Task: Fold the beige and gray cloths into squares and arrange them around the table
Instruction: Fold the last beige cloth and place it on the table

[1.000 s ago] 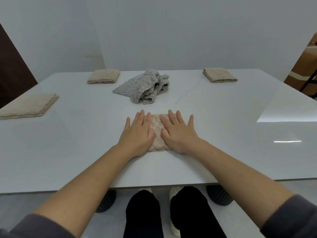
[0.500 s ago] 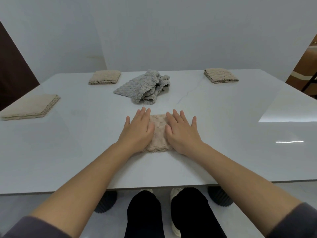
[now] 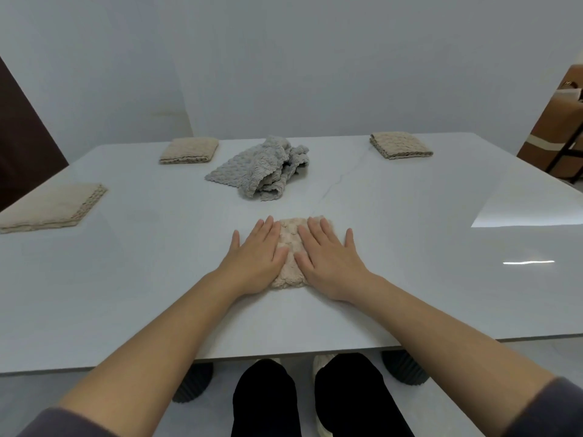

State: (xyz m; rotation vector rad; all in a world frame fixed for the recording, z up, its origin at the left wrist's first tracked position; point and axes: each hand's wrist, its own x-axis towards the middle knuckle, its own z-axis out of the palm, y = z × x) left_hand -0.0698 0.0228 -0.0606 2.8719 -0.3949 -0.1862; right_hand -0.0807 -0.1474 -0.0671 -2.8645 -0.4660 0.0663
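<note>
- Beige cloth: folded into a small textured pad, lying flat on the white table near its front edge and about midway along it; only a middle strip and its near and far edges show between the two hands
- Left hand: palm down on the left part of the pad, fingers straight and flat, little finger spread outward over the table top, thumb resting on the cloth; it presses and grasps nothing
- Right hand: palm down on the right part of the pad in mirror pose, fingers straight, little finger spread outward, thumb on the cloth close to the other thumb; likewise pressing, nothing grasped
- Gray cloth: unfolded and crumpled in a loose heap at the table's centre, beyond the pad and apart from it
- Folded square at far left, folded square at far right, folded square at left edge: beige, each flat near the table's rim, well apart from one another
- Below the front edge: legs in black trousers, light shoes, and dark ribbed table bases
</note>
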